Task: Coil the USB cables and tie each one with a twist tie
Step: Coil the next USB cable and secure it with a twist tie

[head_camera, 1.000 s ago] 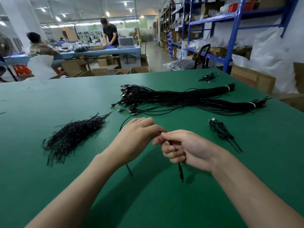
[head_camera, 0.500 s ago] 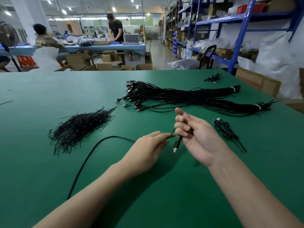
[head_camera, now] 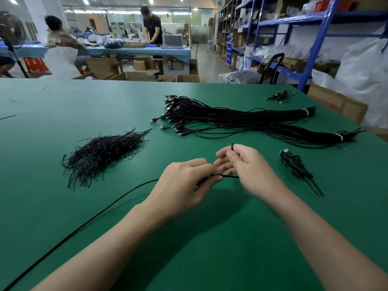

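Both hands hold one black USB cable (head_camera: 109,206) over the green table (head_camera: 52,238). My left hand (head_camera: 184,183) pinches it near the middle of the view, and the loose length trails from there to the lower left edge. My right hand (head_camera: 247,166) has the cable looped around its fingers, a small bend showing above them. A heap of black twist ties (head_camera: 102,152) lies to the left. Two large bundles of uncoiled USB cables (head_camera: 241,120) lie beyond the hands. One coiled, tied cable (head_camera: 296,164) rests to the right.
Another small coiled cable (head_camera: 280,95) sits near the table's far right corner. Cardboard boxes (head_camera: 338,103) and blue shelving (head_camera: 315,45) stand past the right edge. Two people work at a blue table (head_camera: 134,50) in the background.
The hands came closer together again. The right hand turned and now has the cable wrapped over its fingers; the plug end that hung between the hands is hidden.
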Demonstrator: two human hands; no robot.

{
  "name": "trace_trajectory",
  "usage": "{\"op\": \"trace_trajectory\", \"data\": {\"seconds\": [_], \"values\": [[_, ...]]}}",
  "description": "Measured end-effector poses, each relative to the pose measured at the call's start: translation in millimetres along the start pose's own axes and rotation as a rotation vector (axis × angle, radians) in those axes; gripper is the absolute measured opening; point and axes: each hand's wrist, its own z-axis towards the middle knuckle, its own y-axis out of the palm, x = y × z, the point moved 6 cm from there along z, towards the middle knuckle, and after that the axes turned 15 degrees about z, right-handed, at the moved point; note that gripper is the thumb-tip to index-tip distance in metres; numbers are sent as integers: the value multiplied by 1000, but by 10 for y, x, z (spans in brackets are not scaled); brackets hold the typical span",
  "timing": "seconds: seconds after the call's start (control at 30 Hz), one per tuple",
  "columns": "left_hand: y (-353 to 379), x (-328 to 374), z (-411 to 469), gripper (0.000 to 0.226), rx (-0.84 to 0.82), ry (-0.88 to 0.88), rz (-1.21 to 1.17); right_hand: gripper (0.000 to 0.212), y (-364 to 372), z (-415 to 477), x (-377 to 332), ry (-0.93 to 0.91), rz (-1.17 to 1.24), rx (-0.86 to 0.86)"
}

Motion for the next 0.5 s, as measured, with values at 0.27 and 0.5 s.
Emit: {"op": "trace_trajectory", "data": {"seconds": [0.27,0.5], "values": [[1,-270,35,7,50,-214,-449,49,133,-324,202,186,250,-435],[261,-197,-30,17,-82,-329,-810,27,207,-524,105,286,789,-629]]}}
